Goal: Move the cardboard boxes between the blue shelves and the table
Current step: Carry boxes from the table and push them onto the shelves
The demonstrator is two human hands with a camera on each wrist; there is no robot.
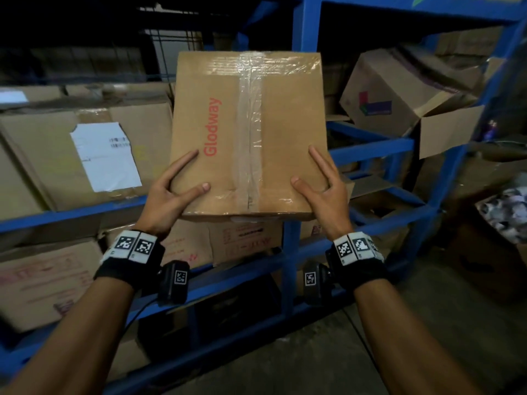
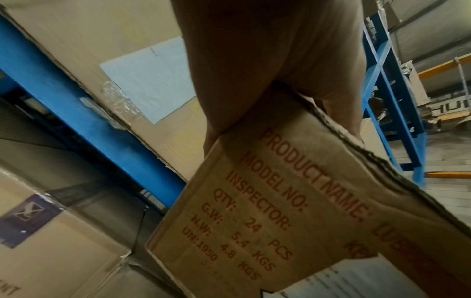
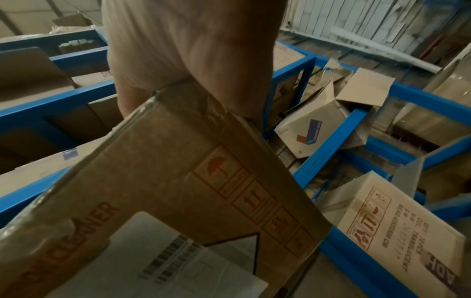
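Cardboard box [image 1: 248,132] is gripped at its near corners by left hand [image 1: 168,201] and right hand [image 1: 325,192]; so narrow a hold may let it tip forward against the blue shelves [image 1: 370,146].

box in hand: brown cardboard box [image 1: 248,132], red "Glodway" on top, clear tape along centre seam and far edge
side print: red "PRODUCT NAME / MODEL NO / QTY 24 PCS" [image 2: 267,211]; handling icons plus white barcode label on the other side [image 3: 178,191]
pose: top face toward head camera, held clear of the shelves
shelves: blue shelves [image 1: 310,38] directly behind, cardboard boxes on several levels
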